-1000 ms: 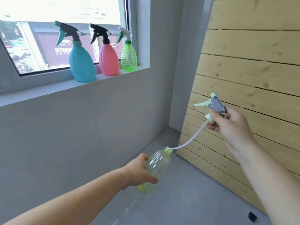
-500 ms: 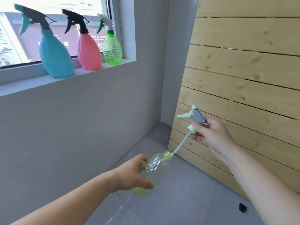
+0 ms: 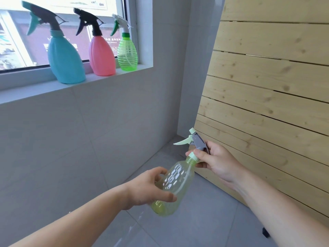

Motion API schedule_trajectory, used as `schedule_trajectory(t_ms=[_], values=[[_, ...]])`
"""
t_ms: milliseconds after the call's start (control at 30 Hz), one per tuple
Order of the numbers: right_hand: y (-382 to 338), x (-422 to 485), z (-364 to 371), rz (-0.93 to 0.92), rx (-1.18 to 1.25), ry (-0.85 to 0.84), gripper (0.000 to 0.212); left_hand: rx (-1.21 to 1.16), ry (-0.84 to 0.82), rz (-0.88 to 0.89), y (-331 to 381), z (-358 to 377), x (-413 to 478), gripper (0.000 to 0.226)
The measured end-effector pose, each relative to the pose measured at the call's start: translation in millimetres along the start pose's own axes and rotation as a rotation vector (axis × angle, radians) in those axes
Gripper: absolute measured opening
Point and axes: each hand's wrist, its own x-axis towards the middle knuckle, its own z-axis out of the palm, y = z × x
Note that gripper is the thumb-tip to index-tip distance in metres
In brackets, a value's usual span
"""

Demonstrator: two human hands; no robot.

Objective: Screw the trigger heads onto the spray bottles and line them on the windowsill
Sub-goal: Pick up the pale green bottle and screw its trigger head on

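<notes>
My left hand [image 3: 151,188] grips a clear yellow-green spray bottle [image 3: 175,182], tilted with its neck up to the right. My right hand [image 3: 217,161] holds a mint and grey trigger head [image 3: 195,142] with its collar resting on the bottle's neck; the white tube runs inside the bottle. On the windowsill [image 3: 35,90] stand three bottles with heads on: a blue bottle [image 3: 65,57], a pink bottle [image 3: 101,54] and a small green bottle [image 3: 127,52].
A pale wooden slatted panel [image 3: 267,86] leans on the right. Grey tiled wall lies below the sill and grey tiled floor [image 3: 204,220] underneath. A small black object [image 3: 265,232] lies on the floor by the panel.
My right hand has brought the trigger head down to the bottle's neck, sliding the tube fully inside. The view has shifted closer to the windowsill.
</notes>
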Motion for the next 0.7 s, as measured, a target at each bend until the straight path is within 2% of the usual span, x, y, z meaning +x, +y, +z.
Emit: schedule_trajectory(t_ms=[133,400,700], values=[[-0.8,1.5,4.2,-0.023,0.052,0.004,0.021,-0.042,-0.02,0.008,3.8,-0.4,-3.3,0.069],[-3.3,0.6,-3.5,-0.091,-0.102,-0.066,0.031,-0.054,-0.056,0.006,6.9,-1.8,-9.6,0.054],[-1.9,2.0,-3.3,-0.083,-0.154,-0.134,0.025,-0.017,-0.034,0.006,7.2,-0.5,-10.0,0.061]])
